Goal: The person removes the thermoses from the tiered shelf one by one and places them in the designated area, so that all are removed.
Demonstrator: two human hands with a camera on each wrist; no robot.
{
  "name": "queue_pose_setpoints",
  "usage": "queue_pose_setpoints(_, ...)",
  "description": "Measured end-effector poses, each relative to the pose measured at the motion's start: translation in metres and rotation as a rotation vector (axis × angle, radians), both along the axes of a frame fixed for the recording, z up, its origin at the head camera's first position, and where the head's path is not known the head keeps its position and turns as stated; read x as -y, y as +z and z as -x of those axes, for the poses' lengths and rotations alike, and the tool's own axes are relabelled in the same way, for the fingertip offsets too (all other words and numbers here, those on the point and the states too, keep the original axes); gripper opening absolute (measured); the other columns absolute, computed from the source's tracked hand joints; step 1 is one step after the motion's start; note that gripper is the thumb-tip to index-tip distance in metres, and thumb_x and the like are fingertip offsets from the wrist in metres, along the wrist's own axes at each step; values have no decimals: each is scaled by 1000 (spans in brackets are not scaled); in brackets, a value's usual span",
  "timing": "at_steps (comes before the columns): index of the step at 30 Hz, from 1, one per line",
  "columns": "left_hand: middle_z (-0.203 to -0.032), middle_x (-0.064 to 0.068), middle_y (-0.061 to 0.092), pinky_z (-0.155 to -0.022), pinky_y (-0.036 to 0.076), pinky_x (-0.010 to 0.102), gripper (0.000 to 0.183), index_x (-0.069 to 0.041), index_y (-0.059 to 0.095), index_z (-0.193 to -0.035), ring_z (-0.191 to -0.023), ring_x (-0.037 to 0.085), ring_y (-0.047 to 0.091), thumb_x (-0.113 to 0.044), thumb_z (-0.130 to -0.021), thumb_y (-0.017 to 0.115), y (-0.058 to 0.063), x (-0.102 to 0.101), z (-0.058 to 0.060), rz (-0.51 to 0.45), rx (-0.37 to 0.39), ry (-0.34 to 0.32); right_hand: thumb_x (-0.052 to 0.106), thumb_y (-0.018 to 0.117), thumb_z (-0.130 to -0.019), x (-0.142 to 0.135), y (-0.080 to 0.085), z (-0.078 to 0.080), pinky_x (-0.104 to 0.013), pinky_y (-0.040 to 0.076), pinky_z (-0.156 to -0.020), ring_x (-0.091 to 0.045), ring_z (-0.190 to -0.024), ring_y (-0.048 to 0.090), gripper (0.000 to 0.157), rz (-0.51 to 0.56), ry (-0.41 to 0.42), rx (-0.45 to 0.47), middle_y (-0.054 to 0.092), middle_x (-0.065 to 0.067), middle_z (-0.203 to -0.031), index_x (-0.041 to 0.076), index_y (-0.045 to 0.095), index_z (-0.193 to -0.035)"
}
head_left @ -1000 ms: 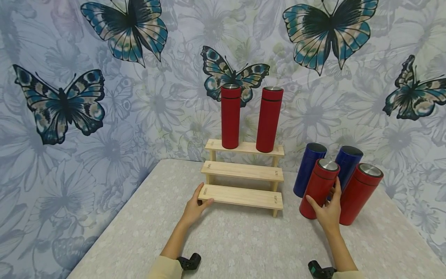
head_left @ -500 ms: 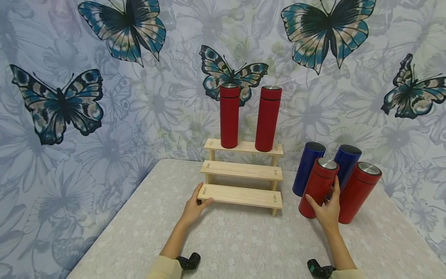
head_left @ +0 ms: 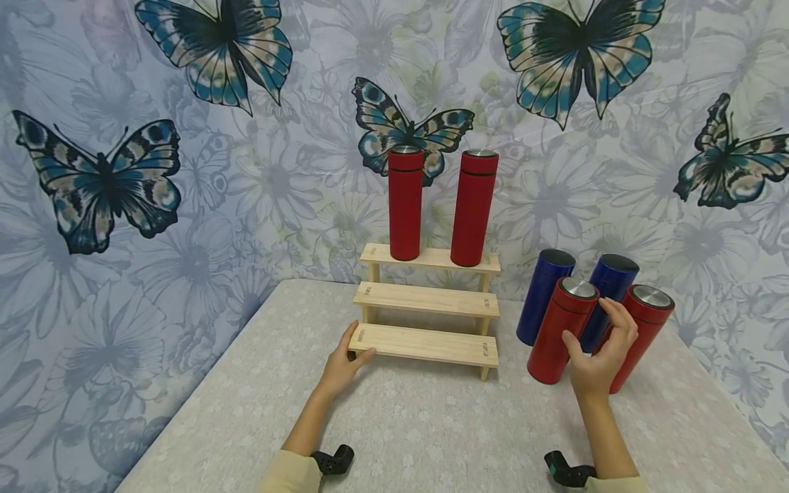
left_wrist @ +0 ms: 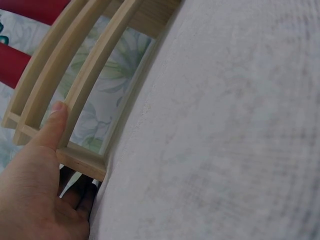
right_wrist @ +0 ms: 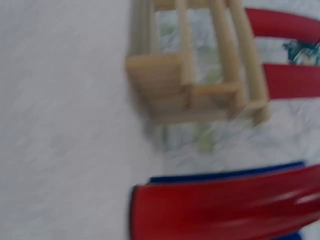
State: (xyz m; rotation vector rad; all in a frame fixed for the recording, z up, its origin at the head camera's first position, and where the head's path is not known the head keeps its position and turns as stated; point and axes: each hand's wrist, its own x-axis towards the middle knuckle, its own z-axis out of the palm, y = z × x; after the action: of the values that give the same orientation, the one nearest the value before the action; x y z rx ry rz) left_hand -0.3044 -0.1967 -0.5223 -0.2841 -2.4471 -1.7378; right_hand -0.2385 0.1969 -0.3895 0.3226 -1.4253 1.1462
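While the nearer red flask [head_left: 557,335] stands on the table [head_left: 431,431] to the right of the wooden rack [head_left: 425,342], the right hand [head_left: 603,352] is beside it, thumb and fingers curved and spread wide around its right side; whether the thumb touches the flask, I cannot tell. Just behind that hand and partly covered by it stands another red flask [head_left: 648,329], silver-lidded like the first. Two blue flasks [head_left: 539,301] with dark tops stand close behind this pair. The left hand [head_left: 339,370] holds the left end of the rack's lowest shelf, thumb along the front edge and fingers round the end. On the rack's top shelf two more red flasks [head_left: 405,205] stand apart from each other. Black devices [head_left: 334,460] sit at both wrists, below pale sleeves [head_left: 292,472], and a butterfly-printed backdrop [head_left: 277,171] rises behind the table.
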Motion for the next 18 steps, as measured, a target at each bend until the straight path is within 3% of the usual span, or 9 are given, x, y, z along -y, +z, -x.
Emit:
queue_pose_setpoints(4,-145,22,28,-98,37,47,86,-16,15,-149,-125,39,38,-40,-84,67,0,0,1,2,-5,0,15,65,-67,19,23,-2,-33,28,-96,-29,-114,39,55,-29,32,-68,51,-27,-115,-16,51,-110)
queue_pose_setpoints(9,-145,21,29,-99,37,47,86,-17,16,-149,-126,37,38,-40,-83,67,0,-1,0,6,2,12,6,60,-67,43,47,11,-34,31,-93,-27,-112,43,49,-92,68,-45,50,-31,-113,-17,50,-109)
queue_pose_setpoints(14,-145,21,28,-99,36,47,86,-19,15,-149,-126,38,37,-41,-84,66,2,-1,0,5,0,2,-9,62,-71,65,64,44,-44,34,-91,-33,-110,44,47,-150,138,12,48,-30,-116,-16,48,-115)
queue_pose_setpoints(18,-145,21,28,-98,37,48,87,-19,15,-149,-125,38,38,-42,-83,66,2,0,-1,11,11,7,-8,66,-75,76,62,90,-49,36,-93,-36,-111,43,59,-140,188,50,47,-23,-120,-6,43,-130)
